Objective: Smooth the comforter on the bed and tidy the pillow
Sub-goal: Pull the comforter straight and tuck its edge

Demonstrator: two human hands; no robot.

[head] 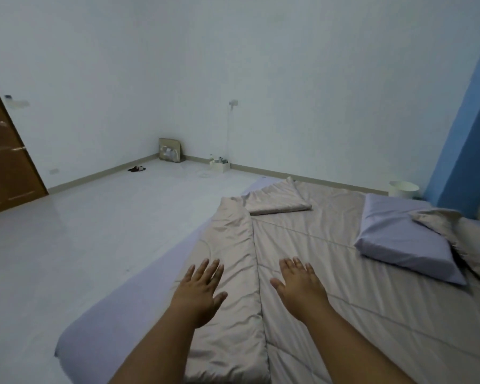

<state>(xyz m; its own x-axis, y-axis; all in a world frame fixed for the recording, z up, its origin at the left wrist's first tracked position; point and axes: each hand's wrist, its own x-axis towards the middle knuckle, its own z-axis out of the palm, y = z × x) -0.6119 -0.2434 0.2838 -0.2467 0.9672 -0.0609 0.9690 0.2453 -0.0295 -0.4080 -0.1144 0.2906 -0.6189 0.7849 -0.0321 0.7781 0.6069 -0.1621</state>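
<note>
A beige quilted comforter (330,261) covers a low mattress with a lavender sheet (128,295). Its left edge is folded back onto itself in a long wrinkled strip (233,245), and its far corner is turned over as a flap (275,199). A lavender pillow (402,239) lies on the comforter at the right, beside a beige crumpled pillow (460,231). My left hand (200,292) hovers flat with spread fingers over the folded strip's left edge. My right hand (299,286) is flat and open over the comforter just right of the strip. Neither holds anything.
The white tiled floor (81,231) stretches to the left. A brown door (6,156) stands at the far left. A bag (171,150) and a small box with bottles (219,163) sit by the far wall, slippers (137,169) nearby. A white bin (403,189) stands behind the pillow.
</note>
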